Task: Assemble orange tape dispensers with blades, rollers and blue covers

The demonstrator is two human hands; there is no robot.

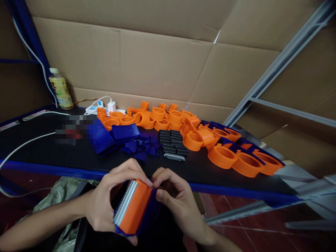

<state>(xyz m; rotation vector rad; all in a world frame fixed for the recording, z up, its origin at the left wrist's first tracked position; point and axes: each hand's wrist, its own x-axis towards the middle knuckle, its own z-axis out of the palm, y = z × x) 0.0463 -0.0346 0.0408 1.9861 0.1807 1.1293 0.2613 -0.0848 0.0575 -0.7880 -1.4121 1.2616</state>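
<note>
My left hand (105,199) is wrapped around a tape dispenser (136,210), in front of the table edge. Its front has an orange panel, a serrated metal blade strip along one side and dark blue plastic around it. The left fingertips press on its upper corner. My right hand (178,199) is closed in a pinch at that same corner, thumb and forefinger close together; whatever lies between them is too small to make out. Beyond the hands are small blue plastic parts (143,145), a stack of blue plates (101,136) and black rollers (173,143).
Many orange ring-shaped dispenser bodies (168,117) are piled along the back of the black table (86,154), with larger orange and blue assemblies (246,162) at right. A power strip (91,110), white cables and a yellow-labelled bottle (61,89) are at left. Cardboard walls and metal posts surround the table.
</note>
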